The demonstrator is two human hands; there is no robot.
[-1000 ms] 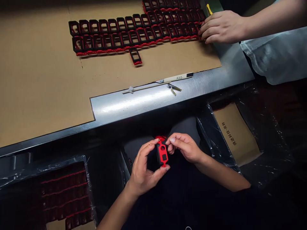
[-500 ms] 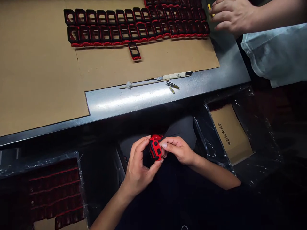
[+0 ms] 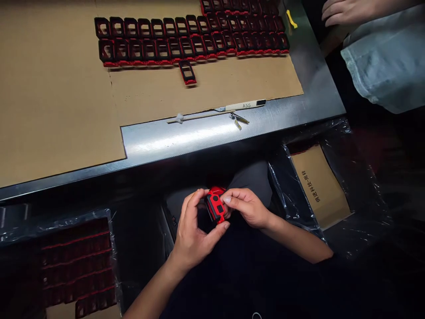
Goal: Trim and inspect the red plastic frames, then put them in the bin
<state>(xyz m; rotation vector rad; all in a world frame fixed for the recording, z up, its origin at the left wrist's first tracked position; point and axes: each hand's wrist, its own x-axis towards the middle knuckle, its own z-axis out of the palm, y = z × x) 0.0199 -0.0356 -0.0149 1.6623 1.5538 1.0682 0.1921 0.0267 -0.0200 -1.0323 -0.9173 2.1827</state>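
Over my lap, a red and black plastic frame (image 3: 217, 205) with a round and a square black patch on its side is held between both hands. My left hand (image 3: 194, 226) is closed around its left side, fingertips at the top edge and thumb near the lower end. At the right edge, the thumb and index finger of my right hand (image 3: 247, 206) are pinched together, touching the frame. Its other fingers are partly hidden behind the frame. Anything small inside that pinch is not visible.
Similar frames (image 3: 146, 48) stand in rows on cardboard (image 3: 59, 102), with one single frame (image 3: 187, 73) in front. A pen-shaped knife (image 3: 245, 105), a stick (image 3: 206, 116) and nail clippers (image 3: 239, 118) lie along the table edge. Plastic-lined boxes flank me. A co-worker's hand (image 3: 348, 11) is upper right.
The co-worker's hand has drawn back to the right, leaving a yellow tool on the table. My left thumb has shifted slightly at the frame's lower end; my right hand has barely moved.
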